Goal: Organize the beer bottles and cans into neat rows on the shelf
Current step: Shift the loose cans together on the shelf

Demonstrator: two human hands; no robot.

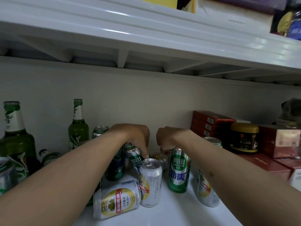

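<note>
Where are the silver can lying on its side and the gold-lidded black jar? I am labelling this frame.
Silver can lying on its side [116, 199], head view, on its label.
Gold-lidded black jar [244, 138], head view, on its front.

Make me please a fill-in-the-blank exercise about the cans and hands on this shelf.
1. The silver can at the front lies on its ____.
2. The left hand holds a tilted ____ can.
3. The tall green bottle stands ____ near the back wall.

Missing words: side; green; upright
</note>
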